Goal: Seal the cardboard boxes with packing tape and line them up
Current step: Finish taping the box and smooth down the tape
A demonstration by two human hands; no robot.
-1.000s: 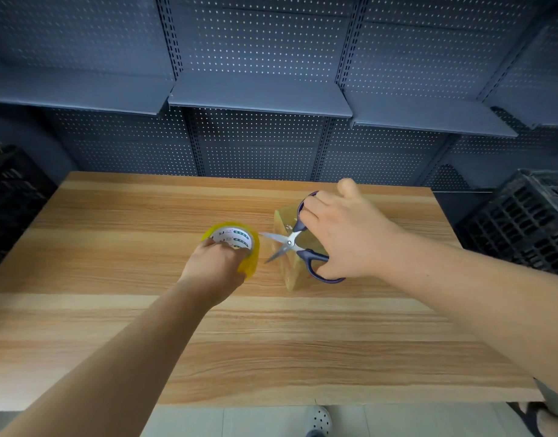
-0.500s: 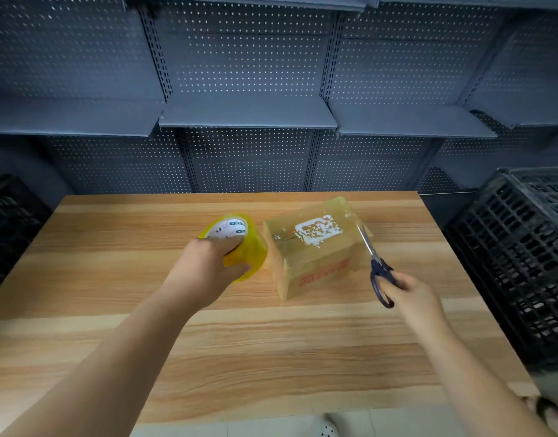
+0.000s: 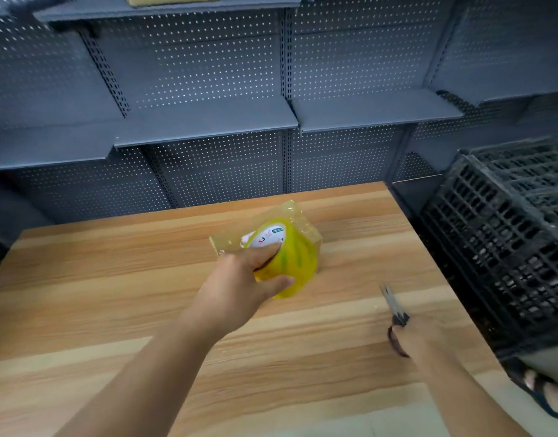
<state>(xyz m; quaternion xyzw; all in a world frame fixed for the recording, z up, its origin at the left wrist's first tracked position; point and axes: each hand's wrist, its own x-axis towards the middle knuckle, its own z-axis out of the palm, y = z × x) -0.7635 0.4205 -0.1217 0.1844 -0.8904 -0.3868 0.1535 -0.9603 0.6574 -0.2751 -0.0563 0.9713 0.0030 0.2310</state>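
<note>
Tape roll (image 3: 292,258) gripped by left hand (image 3: 240,287) overlaps the box (image 3: 229,244) behind it; right hand (image 3: 429,340), well apart, holds scissors (image 3: 394,305).

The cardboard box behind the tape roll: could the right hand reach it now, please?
Probably yes: bare table lies between the right hand and the cardboard box, though that hand grips scissors, so it could only push.

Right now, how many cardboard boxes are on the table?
1. The cardboard box stands near the table's far edge, mostly hidden behind the tape roll held by the left hand. A tan thing on the top shelf may be another; I cannot tell.
</note>
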